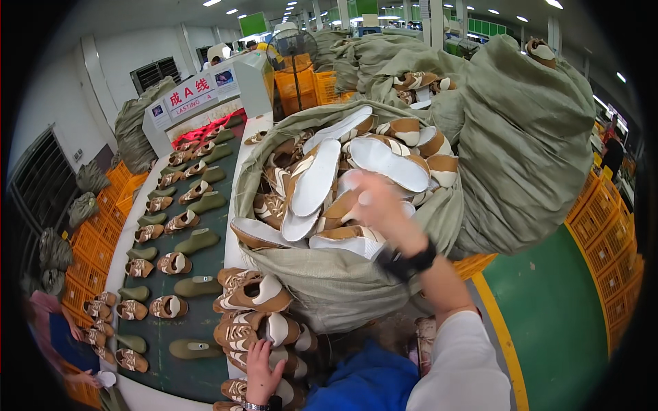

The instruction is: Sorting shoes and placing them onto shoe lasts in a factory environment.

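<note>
My right hand (pixel 377 202) reaches over an open woven sack (pixel 322 288) filled with brown-and-white shoe uppers, many lying with their white undersides up. Motion smears its fingers, so whether they grip an upper is unclear. Close to them lies an upper with a broad white underside (pixel 389 164). Lower down, my left hand (pixel 260 375) rests with fingers spread on a stack of brown-and-white shoe uppers (pixel 250 329) at the conveyor's right edge. At the top of that stack, a laced upper (pixel 253 291) faces left.
On the left, a green conveyor belt (pixel 161 342) carries rows of uppers and olive-green shoe lasts (pixel 197 286). Another person's hand (pixel 86 379) is at the lower left. Bulging sacks (pixel 528 151) stand at the right. Orange crates (pixel 610 246) line the right side; a fan (pixel 293 51) stands behind.
</note>
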Motion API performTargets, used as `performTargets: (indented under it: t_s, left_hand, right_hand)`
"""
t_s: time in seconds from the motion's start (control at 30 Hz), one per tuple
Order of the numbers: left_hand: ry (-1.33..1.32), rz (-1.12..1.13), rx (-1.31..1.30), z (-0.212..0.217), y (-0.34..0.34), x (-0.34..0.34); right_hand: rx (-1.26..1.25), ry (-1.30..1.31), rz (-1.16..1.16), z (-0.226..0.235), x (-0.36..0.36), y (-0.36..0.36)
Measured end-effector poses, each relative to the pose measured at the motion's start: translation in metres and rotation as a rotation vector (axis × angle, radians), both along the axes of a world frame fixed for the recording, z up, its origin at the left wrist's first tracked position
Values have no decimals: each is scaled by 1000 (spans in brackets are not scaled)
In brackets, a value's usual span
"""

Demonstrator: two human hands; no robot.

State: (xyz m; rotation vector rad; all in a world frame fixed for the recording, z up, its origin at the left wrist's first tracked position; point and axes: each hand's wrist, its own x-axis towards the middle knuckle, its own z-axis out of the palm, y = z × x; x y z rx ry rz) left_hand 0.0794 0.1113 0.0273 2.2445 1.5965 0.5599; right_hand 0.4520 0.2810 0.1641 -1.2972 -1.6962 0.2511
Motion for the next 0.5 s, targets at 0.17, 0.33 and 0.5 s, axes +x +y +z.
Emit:
performTargets:
  t_s: [0.17,0.33,0.5]
  left_hand:
    - [-89,-18,34,20,-3,10]
    - [-180,35,50,34,-5,12]
    - [-342,134,37,38,-2,-7]
  right_hand:
    - [47,-294,-703,-51,173,53]
    - [101,62,-391,-51,113,26]
    - [563,-193,-128,9,-20,-53]
